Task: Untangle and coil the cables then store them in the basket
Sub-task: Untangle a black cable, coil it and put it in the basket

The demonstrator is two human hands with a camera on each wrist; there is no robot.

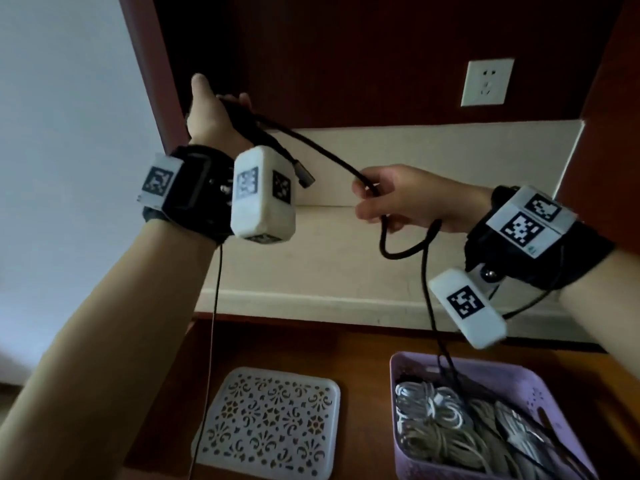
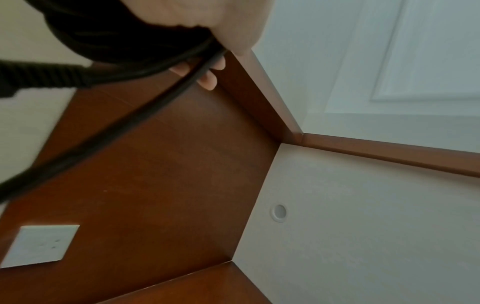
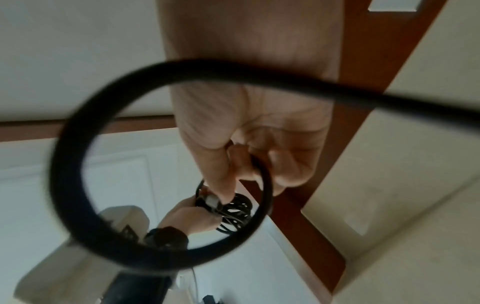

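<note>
My left hand point(image 1: 214, 109) is raised and grips a coil of black cable point(image 1: 249, 123); its metal plug point(image 1: 304, 176) dangles below the wrist. In the left wrist view the fingers point(image 2: 207, 80) curl round the black cable strands point(image 2: 145, 111). From the coil the cable runs right to my right hand point(image 1: 388, 199), which pinches it, loops under the palm and drops into the purple basket point(image 1: 540, 386). The right wrist view shows a blurred cable loop point(image 3: 78, 131) close to the lens, with the thumb and fingers point(image 3: 223, 179) pinching the cable.
The purple basket holds white and beige coiled cables point(image 1: 433, 417). A white patterned lid point(image 1: 270, 424) lies to its left on the brown table point(image 1: 363, 362). A wall socket point(image 1: 486, 81) sits on the dark wood panel behind. A cream ledge point(image 1: 311, 265) runs behind the table.
</note>
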